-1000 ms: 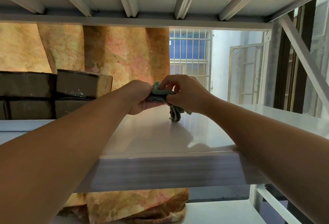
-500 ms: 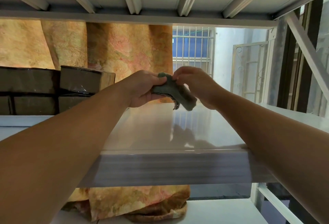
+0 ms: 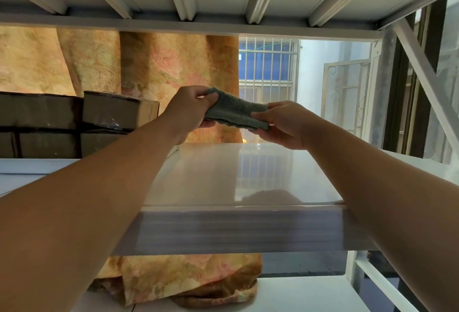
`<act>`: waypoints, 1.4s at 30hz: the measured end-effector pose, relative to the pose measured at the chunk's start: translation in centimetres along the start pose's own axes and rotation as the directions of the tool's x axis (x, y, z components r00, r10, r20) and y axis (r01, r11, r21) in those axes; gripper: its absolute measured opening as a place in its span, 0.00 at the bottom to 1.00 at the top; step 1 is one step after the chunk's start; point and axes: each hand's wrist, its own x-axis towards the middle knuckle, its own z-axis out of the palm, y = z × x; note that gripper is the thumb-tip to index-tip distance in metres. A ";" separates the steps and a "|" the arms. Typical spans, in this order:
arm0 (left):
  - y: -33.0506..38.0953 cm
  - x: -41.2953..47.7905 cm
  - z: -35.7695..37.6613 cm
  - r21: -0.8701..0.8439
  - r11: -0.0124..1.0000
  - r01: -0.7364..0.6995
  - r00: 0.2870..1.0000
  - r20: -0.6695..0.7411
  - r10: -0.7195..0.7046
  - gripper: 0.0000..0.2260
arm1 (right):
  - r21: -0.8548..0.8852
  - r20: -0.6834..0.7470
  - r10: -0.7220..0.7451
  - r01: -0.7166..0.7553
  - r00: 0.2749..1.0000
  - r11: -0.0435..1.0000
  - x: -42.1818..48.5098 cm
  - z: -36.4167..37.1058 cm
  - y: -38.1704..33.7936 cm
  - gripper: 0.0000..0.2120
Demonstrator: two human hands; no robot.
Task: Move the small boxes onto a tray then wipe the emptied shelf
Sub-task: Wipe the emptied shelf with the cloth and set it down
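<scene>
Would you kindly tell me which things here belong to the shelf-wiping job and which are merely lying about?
Job: grey-green cloth, held by left hand and right hand; white shelf; brown boxes.
Lying about: patterned curtain; bundled fabric below; barred window.

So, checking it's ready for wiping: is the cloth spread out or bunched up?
Spread out: the cloth is stretched flat between the left hand and right hand, each pinching an end, above the shelf.

Boxes (image 3: 37, 110) partly beyond left edge
</scene>
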 end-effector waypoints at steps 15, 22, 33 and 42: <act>0.8 -1.7 -0.8 0.346 0.921 0.181 0.975 0.056 -0.213 0.03 | -0.379 -0.167 -0.168 0.094 0.972 0.921 0.4 0.8 0.8 0.12; 2.5 -4.5 -5.6 0.331 0.916 0.227 0.974 -0.059 -0.220 0.04 | -0.424 -0.055 -0.219 0.176 0.974 0.888 1.5 5.4 -1.0 0.13; 0.4 -6.2 -6.9 0.736 0.676 -0.021 0.968 -0.154 0.198 0.10 | -0.731 0.021 -0.262 0.194 0.965 0.654 6.6 12.9 -1.4 0.17; -1.1 -6.3 -8.0 0.955 0.283 0.087 0.973 -0.142 0.181 0.10 | -0.929 0.104 -0.264 0.189 0.959 0.318 9.0 18.1 -0.7 0.06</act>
